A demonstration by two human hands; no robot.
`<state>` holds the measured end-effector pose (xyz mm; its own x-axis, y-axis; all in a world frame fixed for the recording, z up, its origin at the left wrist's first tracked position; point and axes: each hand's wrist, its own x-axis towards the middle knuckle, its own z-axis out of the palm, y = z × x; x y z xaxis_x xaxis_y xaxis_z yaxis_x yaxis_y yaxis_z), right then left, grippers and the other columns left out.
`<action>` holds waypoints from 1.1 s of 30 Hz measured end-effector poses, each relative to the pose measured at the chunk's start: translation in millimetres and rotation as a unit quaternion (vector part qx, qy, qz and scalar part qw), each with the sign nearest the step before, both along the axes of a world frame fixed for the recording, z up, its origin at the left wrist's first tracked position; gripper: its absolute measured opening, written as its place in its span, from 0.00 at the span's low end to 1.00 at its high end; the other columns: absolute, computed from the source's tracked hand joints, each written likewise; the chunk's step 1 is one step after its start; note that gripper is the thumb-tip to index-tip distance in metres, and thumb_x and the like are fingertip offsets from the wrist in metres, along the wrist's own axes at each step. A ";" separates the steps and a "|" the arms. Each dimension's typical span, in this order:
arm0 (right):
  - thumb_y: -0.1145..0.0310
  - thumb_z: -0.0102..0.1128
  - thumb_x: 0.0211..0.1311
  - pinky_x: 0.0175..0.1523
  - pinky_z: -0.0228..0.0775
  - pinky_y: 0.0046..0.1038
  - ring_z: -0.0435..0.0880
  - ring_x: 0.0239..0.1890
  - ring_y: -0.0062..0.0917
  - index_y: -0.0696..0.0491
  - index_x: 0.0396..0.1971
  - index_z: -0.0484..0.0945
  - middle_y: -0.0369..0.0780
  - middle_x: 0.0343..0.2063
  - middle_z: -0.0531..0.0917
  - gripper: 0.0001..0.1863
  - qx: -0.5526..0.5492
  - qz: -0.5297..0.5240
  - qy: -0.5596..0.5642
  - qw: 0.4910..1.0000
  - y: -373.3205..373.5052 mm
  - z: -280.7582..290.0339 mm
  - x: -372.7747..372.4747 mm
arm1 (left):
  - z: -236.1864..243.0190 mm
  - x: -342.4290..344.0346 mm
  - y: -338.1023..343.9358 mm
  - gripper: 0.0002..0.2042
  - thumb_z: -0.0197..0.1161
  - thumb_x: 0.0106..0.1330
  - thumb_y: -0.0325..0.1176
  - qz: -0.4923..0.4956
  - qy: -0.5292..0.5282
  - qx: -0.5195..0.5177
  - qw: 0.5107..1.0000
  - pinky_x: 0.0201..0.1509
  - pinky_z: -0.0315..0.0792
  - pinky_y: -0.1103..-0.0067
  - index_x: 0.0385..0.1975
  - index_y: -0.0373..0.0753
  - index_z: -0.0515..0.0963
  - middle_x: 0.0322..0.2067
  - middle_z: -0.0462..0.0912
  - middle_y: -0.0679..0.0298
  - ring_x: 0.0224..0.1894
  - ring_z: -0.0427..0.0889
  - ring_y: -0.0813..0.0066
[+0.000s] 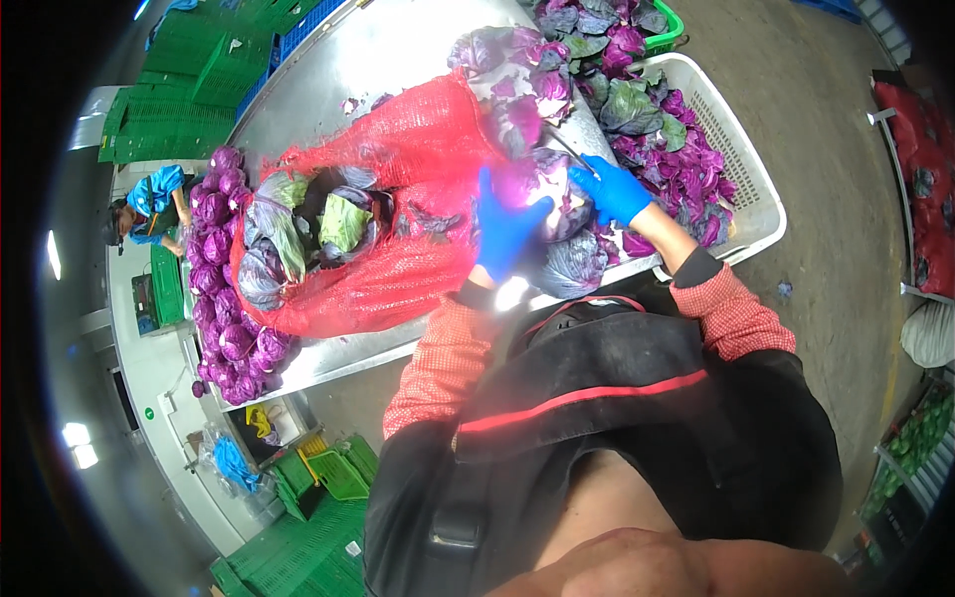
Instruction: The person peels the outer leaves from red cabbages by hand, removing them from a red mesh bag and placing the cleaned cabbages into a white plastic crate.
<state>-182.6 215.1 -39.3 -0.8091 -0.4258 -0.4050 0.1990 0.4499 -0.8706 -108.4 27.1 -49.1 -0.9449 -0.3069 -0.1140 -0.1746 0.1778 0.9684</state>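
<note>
A red cabbage (565, 197) with a pale cut face sits at the table edge between my blue-gloved hands. My left hand (505, 231) spreads its thumb and fingers against the cabbage's left side; purple glare blurs this contact. Closed at the cabbage's right side, my right hand (611, 189) grips a thin knife (563, 144) whose blade points up and left. Just below lies another dark cabbage (572, 265). Left of my hands, an opened red mesh sack (398, 298) holds several cabbages with green and purple outer leaves (343, 221).
A white perforated crate (751, 189) of purple trimmings stands right of the metal table (343, 360), with a green crate (667, 35) behind. Peeled red cabbages (234, 338) are piled at the table's left end. A co-worker (154, 199) in blue is beyond them. Green crates (308, 552) stand lower left.
</note>
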 end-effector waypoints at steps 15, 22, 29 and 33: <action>0.60 0.44 0.62 0.28 0.69 0.40 0.78 0.26 0.43 0.54 0.37 0.70 0.48 0.25 0.78 0.13 0.152 -0.040 0.322 0.934 6.8 -18.2 47.4 | 22.5 -27.5 14.9 0.40 0.72 0.38 0.49 0.036 -0.012 -0.193 0.980 0.52 0.66 0.69 0.50 0.31 0.66 0.45 0.70 0.46 0.47 0.71 0.56; 0.63 0.47 0.59 0.27 0.72 0.32 0.79 0.26 0.36 0.55 0.36 0.69 0.47 0.29 0.76 0.11 0.027 -0.043 0.206 0.977 31.0 -67.1 -14.6 | 20.8 -19.0 28.7 0.38 0.71 0.40 0.47 0.040 0.054 -0.281 0.957 0.52 0.65 0.69 0.50 0.30 0.66 0.44 0.72 0.46 0.47 0.71 0.58; 0.62 0.55 0.55 0.18 0.68 0.26 0.74 0.16 0.24 0.54 0.41 0.70 0.40 0.19 0.75 0.16 -0.104 -0.196 0.034 0.975 4.8 -26.2 -19.6 | 10.2 -4.5 6.3 0.36 0.68 0.48 0.34 -0.029 0.056 -0.133 0.989 0.54 0.65 0.72 0.57 0.34 0.58 0.54 0.61 0.52 0.52 0.66 0.64; 0.58 0.57 0.54 0.15 0.65 0.25 0.73 0.13 0.24 0.57 0.42 0.69 0.41 0.17 0.74 0.21 -0.068 -0.274 -0.037 0.959 27.0 -60.9 -38.4 | -16.7 15.5 -13.3 0.34 0.62 0.53 0.27 -0.034 0.080 0.098 0.991 0.54 0.66 0.76 0.60 0.38 0.52 0.53 0.62 0.58 0.52 0.66 0.69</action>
